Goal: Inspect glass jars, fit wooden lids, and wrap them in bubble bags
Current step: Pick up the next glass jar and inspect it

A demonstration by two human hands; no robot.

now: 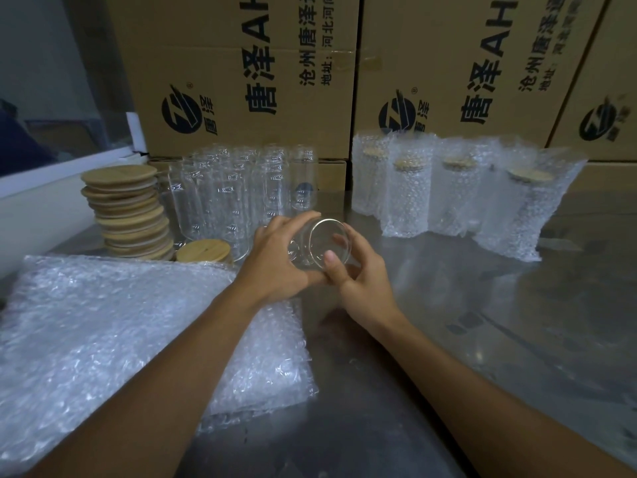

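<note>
Together, both hands hold one clear glass jar (319,244) tipped on its side above the steel table (482,305), its open mouth turned toward the camera. The left hand (275,260) curls round the jar's body from the left, fingers over the top. The right hand (358,274) cups the rim from the right, thumb pressed against the near edge and fingers wrapped behind the glass.

Just beyond the hands, on the far left, a cluster of empty jars (241,191) stands upright. Left of them rises a leaning stack of wooden lids (127,212), with a single lid (203,251) resting beside its base. A pile of flat bubble bags (120,339) lies on the near left, under the left forearm. On the far right stands a row of wrapped jars (458,191), lidded and sleeved in bubble wrap. Cardboard boxes (258,63) with printed lettering line the back.
</note>
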